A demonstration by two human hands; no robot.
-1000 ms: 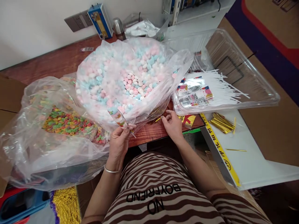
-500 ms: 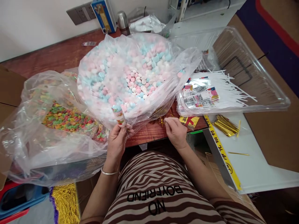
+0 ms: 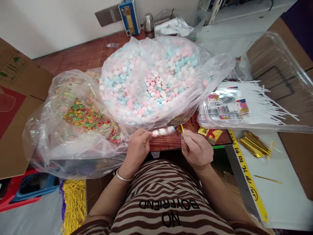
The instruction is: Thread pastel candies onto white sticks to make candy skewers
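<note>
My left hand (image 3: 138, 147) pinches one end of a small clear candy bag (image 3: 163, 131) filled with pastel pieces, which lies sideways and points right. In my right hand (image 3: 197, 147) a short gold twist tie (image 3: 182, 129) is gripped between thumb and fingers, close to the bag's far end; whether it touches the bag I cannot tell. Just behind both hands, a large plastic bag of pink, white and blue marshmallow-like candies (image 3: 156, 86) covers much of the table. Left of it slumps another clear bag with colourful ring-shaped cereal (image 3: 90, 117).
On the right, a clear plastic tray (image 3: 259, 125) holds white sticks (image 3: 264, 101) and printed packets. Gold twist ties (image 3: 254, 143) lie in a bundle on a white surface (image 3: 274, 195) edged with yellow tape. A cardboard box (image 3: 19, 98) stands at far left.
The small candy bag has turned from upright to sideways and its free end now points right. My right hand has brought the gold tie near it. The head view has shifted.
</note>
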